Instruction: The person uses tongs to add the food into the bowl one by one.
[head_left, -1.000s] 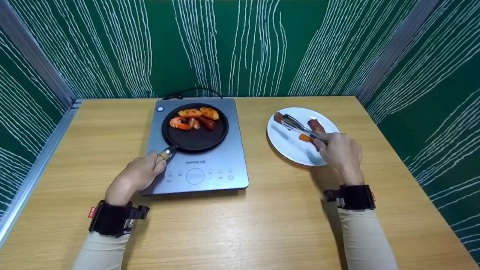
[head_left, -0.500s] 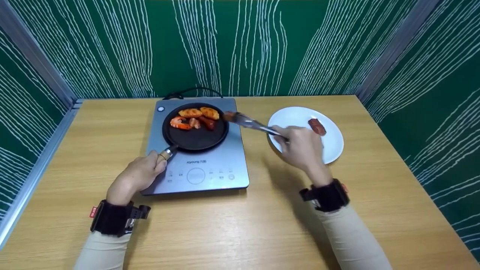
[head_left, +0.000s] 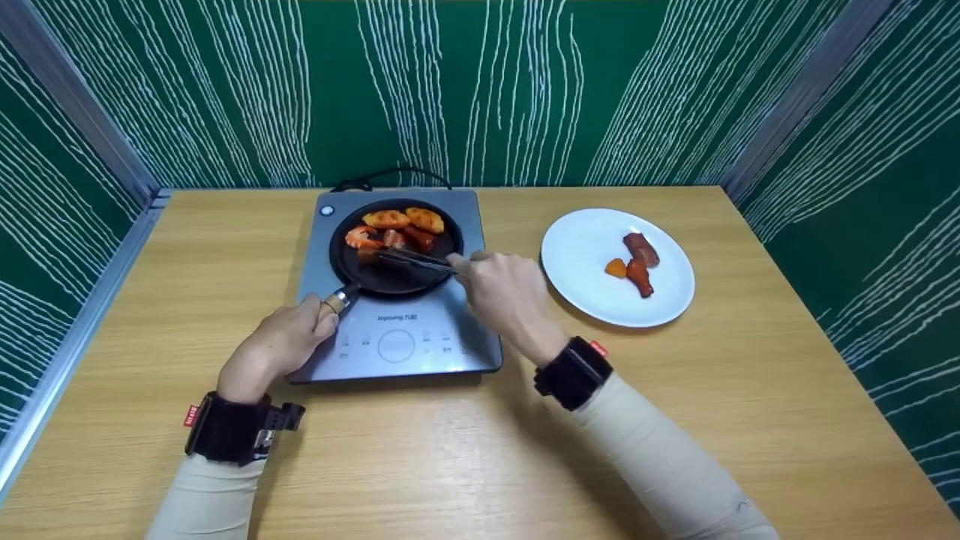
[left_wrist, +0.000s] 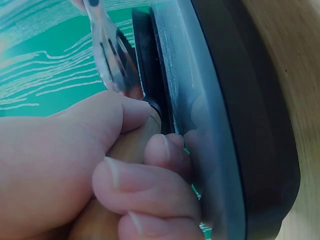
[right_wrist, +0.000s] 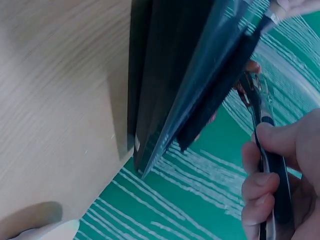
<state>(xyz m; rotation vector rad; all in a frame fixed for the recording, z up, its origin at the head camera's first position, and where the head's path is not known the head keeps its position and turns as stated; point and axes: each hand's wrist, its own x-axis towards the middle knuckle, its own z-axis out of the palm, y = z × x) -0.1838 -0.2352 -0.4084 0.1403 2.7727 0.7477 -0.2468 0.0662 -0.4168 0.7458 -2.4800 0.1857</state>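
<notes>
My left hand [head_left: 279, 343] grips the wooden handle [head_left: 334, 302] of a black frying pan [head_left: 394, 283]; the left wrist view shows the fingers curled round that handle [left_wrist: 131, 147]. In my right hand [head_left: 511, 296] is a pair of metal tongs [head_left: 416, 259] with dark grips [right_wrist: 283, 195], held over the pan. A small brown food piece [head_left: 367, 256] is at the tips of the tongs, low over the pan; whether it touches the pan I cannot tell. Further back in the pan lie a shrimp [head_left: 361, 238], two golden dumplings [head_left: 386, 219], a pinkish meat piece [head_left: 394, 238] and a reddish drumstick [head_left: 420, 238].
Under the pan is a grey induction cooker [head_left: 457, 330], its black cable [head_left: 405, 171] behind it. To the right, a white plate [head_left: 581, 277] bears a brown meat piece [head_left: 641, 250], a small drumstick [head_left: 640, 277] and an orange piece [head_left: 616, 268]. Green patterned walls [head_left: 615, 45] enclose the wooden table [head_left: 420, 450].
From the plate, my right hand has moved left to the pan, carrying the brown piece in the tongs. My left hand has stayed on the pan handle.
</notes>
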